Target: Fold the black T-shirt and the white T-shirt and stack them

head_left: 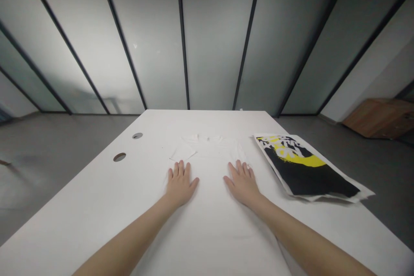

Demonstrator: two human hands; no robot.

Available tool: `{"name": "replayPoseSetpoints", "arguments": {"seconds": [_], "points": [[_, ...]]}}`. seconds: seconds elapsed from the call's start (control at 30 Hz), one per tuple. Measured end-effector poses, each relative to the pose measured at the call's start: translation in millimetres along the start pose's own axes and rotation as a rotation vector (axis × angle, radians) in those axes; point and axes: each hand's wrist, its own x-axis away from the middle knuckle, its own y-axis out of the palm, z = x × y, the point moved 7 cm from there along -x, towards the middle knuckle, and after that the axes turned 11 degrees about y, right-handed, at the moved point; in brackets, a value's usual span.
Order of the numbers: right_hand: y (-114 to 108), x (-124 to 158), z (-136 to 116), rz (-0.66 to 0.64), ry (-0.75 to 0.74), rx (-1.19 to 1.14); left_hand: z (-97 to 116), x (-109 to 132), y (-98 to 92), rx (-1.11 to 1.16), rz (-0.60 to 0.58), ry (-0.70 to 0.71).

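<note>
A white T-shirt (211, 207) lies spread out on the white table, its collar toward the far end and its lower part running back toward me. Flat on its left side, just below the left sleeve, rests my left hand (180, 184), fingers spread and thumb pointing inward. My right hand (242, 183) mirrors it on the right side of the shirt, also flat with fingers apart, near the right sleeve. Neither hand grips anything. White cloth on a white tabletop makes the shirt's outline hard to follow, and my forearms cover parts of its side edges.
To the right lies a stack of sheets (310, 172) printed in black, yellow and white, partly over the table's right edge. Two round holes pierce the white table (80, 207) at left. Beyond stand frosted glass panels (213, 39). A wooden cabinet (378, 118) is at far right.
</note>
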Motion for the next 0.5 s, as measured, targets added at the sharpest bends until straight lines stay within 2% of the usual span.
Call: {"name": "replayPoseSetpoints", "arguments": {"seconds": [0.27,0.37,0.5], "points": [[-10.6,-64.5,-9.9,0.009,-0.035,-0.091,-23.5,-61.0,-8.8,0.009,0.03,0.002],[-19.6,-87.5,-1.2,0.063,-0.039,-0.231,-42.4,-78.5,-17.5,0.175,0.146,-0.007],[-35.5,-102.4,17.9,0.142,-0.011,-0.327,-68.3,-81.6,-37.7,0.338,0.293,-0.047]]}}
